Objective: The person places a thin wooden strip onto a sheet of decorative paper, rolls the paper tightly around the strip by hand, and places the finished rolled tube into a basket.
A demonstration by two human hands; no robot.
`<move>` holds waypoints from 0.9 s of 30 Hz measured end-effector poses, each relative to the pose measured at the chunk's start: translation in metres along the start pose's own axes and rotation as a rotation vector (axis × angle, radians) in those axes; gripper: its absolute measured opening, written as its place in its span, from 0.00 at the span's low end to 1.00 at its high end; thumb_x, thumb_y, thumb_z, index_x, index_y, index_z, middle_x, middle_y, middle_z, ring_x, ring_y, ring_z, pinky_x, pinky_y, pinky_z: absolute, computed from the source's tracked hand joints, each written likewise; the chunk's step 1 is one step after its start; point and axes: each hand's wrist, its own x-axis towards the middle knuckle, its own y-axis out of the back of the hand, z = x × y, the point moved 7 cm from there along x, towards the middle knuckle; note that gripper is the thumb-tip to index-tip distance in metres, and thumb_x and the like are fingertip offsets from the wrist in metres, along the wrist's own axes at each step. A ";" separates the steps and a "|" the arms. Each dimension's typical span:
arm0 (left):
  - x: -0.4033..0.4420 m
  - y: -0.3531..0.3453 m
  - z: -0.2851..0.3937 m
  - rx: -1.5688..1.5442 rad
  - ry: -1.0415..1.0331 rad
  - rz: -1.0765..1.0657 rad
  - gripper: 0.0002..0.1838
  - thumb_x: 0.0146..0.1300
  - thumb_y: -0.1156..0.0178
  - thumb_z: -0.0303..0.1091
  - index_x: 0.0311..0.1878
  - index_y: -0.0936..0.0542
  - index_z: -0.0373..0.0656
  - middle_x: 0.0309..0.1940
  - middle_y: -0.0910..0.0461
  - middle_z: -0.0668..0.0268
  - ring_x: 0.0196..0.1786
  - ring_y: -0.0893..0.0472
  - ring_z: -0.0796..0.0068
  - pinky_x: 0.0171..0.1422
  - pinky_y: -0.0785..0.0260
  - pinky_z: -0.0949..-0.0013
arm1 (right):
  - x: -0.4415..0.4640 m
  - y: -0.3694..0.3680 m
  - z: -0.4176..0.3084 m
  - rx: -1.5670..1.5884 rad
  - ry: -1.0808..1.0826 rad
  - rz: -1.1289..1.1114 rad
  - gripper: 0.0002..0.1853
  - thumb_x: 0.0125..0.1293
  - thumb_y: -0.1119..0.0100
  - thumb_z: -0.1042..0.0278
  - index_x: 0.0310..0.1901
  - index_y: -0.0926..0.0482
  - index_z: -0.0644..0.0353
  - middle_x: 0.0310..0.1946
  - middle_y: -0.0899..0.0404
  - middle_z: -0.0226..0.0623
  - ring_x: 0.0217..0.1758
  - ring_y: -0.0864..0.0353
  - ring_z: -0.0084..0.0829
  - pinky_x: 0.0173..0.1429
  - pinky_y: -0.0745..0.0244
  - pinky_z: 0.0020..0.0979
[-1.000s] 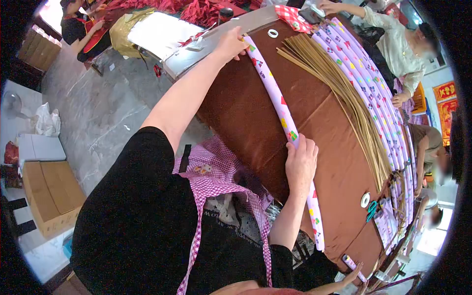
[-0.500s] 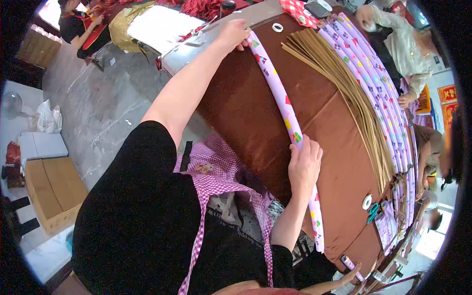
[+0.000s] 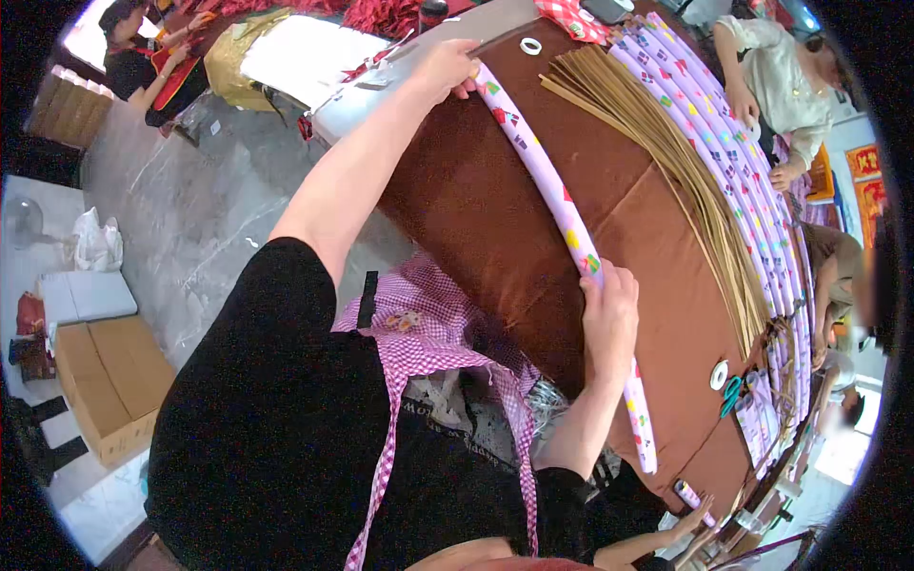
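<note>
A long, thin roll of lilac patterned paper (image 3: 543,176) lies across the brown-covered table (image 3: 476,209) in front of me. At its far end, my left hand (image 3: 450,68) is closed round the tip. My right hand (image 3: 610,309) grips the same roll below its middle, and the near end sticks out past my wrist. To the right of the roll lies a fan of thin brown sticks (image 3: 681,190). Beyond them several similar lilac rolls (image 3: 705,143) lie side by side.
White tape rolls (image 3: 719,374) (image 3: 530,45) and teal scissors (image 3: 730,396) lie on the table. A co-worker (image 3: 776,76) stands across it; another person's hand (image 3: 693,519) is at the near right. A cardboard box (image 3: 112,381) stands on the floor at left.
My right hand has shifted slightly right, and the roll's near end has swung right with it. My left hand stays at the far end. The co-worker across the table has moved an arm down.
</note>
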 end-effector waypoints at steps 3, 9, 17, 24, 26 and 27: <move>-0.026 -0.011 0.003 0.039 0.026 -0.060 0.29 0.66 0.40 0.25 0.71 0.32 0.31 0.32 0.19 0.62 0.26 0.22 0.77 0.23 0.30 0.75 | -0.013 0.011 0.019 0.013 0.072 -0.024 0.19 0.68 0.40 0.69 0.58 0.24 0.66 0.47 0.23 0.50 0.53 0.25 0.53 0.59 0.29 0.45; -0.068 -0.023 0.004 -0.049 0.055 -0.212 0.30 0.65 0.38 0.26 0.70 0.33 0.26 0.34 0.19 0.62 0.28 0.21 0.78 0.25 0.29 0.76 | -0.038 0.027 0.044 0.003 0.015 -0.031 0.23 0.66 0.39 0.73 0.63 0.26 0.66 0.46 0.23 0.49 0.51 0.24 0.49 0.59 0.29 0.42; -0.085 -0.025 0.002 -0.037 0.014 -0.174 0.28 0.67 0.39 0.27 0.68 0.31 0.27 0.34 0.20 0.62 0.29 0.21 0.78 0.27 0.27 0.76 | -0.046 0.028 0.062 0.134 -0.125 0.022 0.29 0.60 0.36 0.80 0.65 0.25 0.61 0.46 0.21 0.45 0.51 0.21 0.41 0.59 0.27 0.37; -0.089 -0.022 -0.002 0.124 -0.030 -0.050 0.25 0.71 0.42 0.33 0.67 0.29 0.29 0.38 0.18 0.59 0.31 0.20 0.76 0.32 0.25 0.73 | -0.043 0.028 0.059 0.122 -0.076 0.033 0.27 0.59 0.36 0.80 0.63 0.24 0.62 0.48 0.20 0.45 0.54 0.21 0.42 0.62 0.27 0.37; -0.093 -0.025 0.006 0.284 -0.162 0.001 0.27 0.71 0.41 0.38 0.66 0.28 0.29 0.39 0.18 0.54 0.38 0.18 0.64 0.42 0.24 0.63 | -0.042 0.028 0.058 0.121 -0.082 0.041 0.27 0.59 0.36 0.80 0.63 0.24 0.62 0.49 0.20 0.45 0.54 0.21 0.42 0.62 0.27 0.37; -0.100 -0.026 0.017 0.443 -0.292 0.060 0.28 0.71 0.41 0.43 0.65 0.28 0.30 0.41 0.18 0.48 0.44 0.16 0.53 0.52 0.22 0.54 | -0.043 0.029 0.057 0.120 -0.081 0.043 0.27 0.59 0.36 0.80 0.62 0.24 0.62 0.49 0.20 0.45 0.55 0.21 0.43 0.62 0.27 0.37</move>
